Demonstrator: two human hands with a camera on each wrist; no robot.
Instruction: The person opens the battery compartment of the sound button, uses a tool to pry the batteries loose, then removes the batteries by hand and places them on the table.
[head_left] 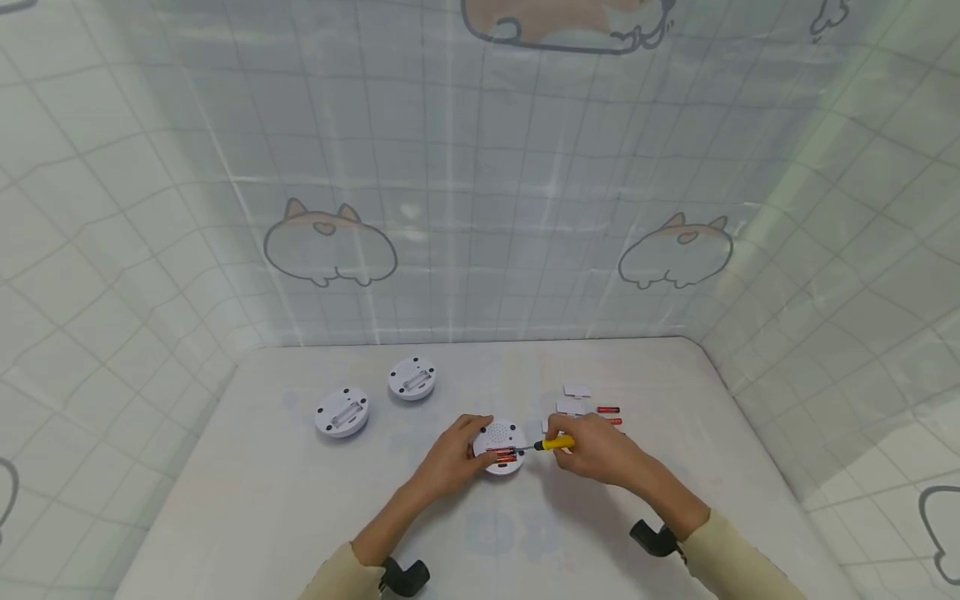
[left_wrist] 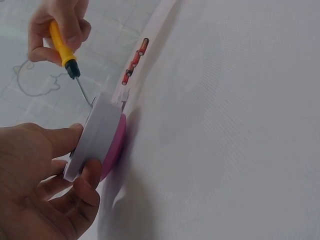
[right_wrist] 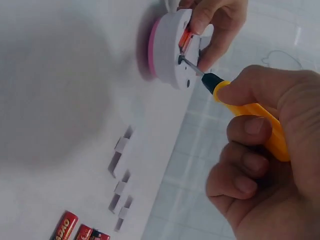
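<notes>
My left hand (head_left: 453, 457) grips a round white device (head_left: 497, 432) by its side; its underside faces up. In the left wrist view the device's wall (left_wrist: 100, 132) is white with a pink lower part. Red batteries (head_left: 504, 455) lie in its open compartment, and my left thumb is beside them. My right hand (head_left: 600, 452) holds a screwdriver (head_left: 558, 442) with a yellow handle and black collar. In the right wrist view the screwdriver's (right_wrist: 252, 111) metal tip meets the device at the compartment's end. Whether it touches a battery or the contact, I cannot tell.
Two more white devices (head_left: 342, 412) (head_left: 412, 379) sit at the left with bare battery compartments. Right of my work lie several small white covers (right_wrist: 120, 152) and loose red batteries (head_left: 609, 410). A patterned curtain (head_left: 487, 208) closes off the table's back.
</notes>
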